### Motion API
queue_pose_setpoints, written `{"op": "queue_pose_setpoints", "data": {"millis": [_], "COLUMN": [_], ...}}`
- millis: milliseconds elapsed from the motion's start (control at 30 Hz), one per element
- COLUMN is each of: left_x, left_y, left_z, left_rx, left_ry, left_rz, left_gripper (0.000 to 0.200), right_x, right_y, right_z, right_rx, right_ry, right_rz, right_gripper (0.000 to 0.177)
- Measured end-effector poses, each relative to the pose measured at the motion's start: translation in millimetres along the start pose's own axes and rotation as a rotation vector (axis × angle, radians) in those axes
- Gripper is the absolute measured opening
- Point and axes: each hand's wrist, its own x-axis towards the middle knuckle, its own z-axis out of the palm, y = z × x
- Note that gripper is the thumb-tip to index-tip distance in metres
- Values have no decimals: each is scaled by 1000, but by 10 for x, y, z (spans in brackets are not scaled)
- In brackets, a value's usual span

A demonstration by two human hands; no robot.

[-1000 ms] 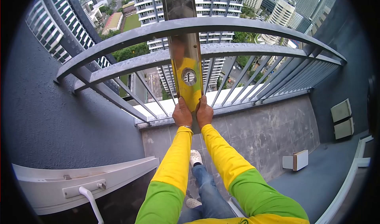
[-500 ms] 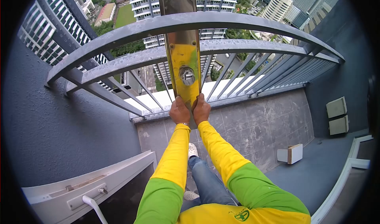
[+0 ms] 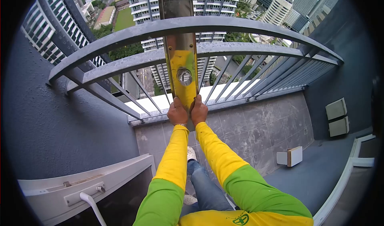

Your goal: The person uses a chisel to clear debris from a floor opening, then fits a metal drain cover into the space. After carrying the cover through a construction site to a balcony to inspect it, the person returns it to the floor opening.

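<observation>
A long, narrow, shiny metal plate [image 3: 180, 60] with raised edges, screw holes and a round opening points away from me. Its surface mirrors yellow in the lower half. My left hand [image 3: 177, 113] grips its near left edge, thumb on top. On the opposite edge my right hand [image 3: 199, 112] is closed the same way. The grey balcony railing [image 3: 256, 49] stands just ahead: the plate's far part shows beyond the top rail, while its nearer part covers a piece of the second rail. The fingers beneath the plate are hidden.
Far below and beyond the railing are tall buildings [image 3: 276, 8] and streets. A white door [image 3: 88, 186] with a lever handle is at lower left. Grey tiles [image 3: 260, 126] form the floor, with a small white box [image 3: 294, 157] at right. Two pale boxes [image 3: 337, 117] are on the right wall.
The plate sits lower in view, and its far end now shows completely. Both hands keep their grip. The whole scene has shifted slightly left.
</observation>
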Motion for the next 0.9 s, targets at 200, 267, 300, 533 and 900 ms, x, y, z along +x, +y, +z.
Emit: {"op": "queue_pose_setpoints", "data": {"millis": [200, 267, 300, 533, 900], "left_x": [-22, 84, 6, -250, -1826], "left_y": [-132, -104, -53, 480, 1055], "left_z": [-33, 164, 20, -637, -2529], "left_rx": [55, -19, 159, 249, -96], "left_ry": [-38, 16, -75, -224, -474], "left_rz": [3, 83, -5, -173, -561], "left_gripper": [60, 61, 65, 76, 76], "right_x": [37, 187, 56, -640, -2738], "right_y": [412, 150, 115, -367, -646], "right_z": [137, 181, 78, -475, -2094], "right_rx": [31, 55, 41, -78, 305], "right_ry": [-13, 75, -14, -154, -626], "right_rz": [-5, -228, -96, 111, 226], "right_gripper": [66, 63, 65, 80, 44]}}
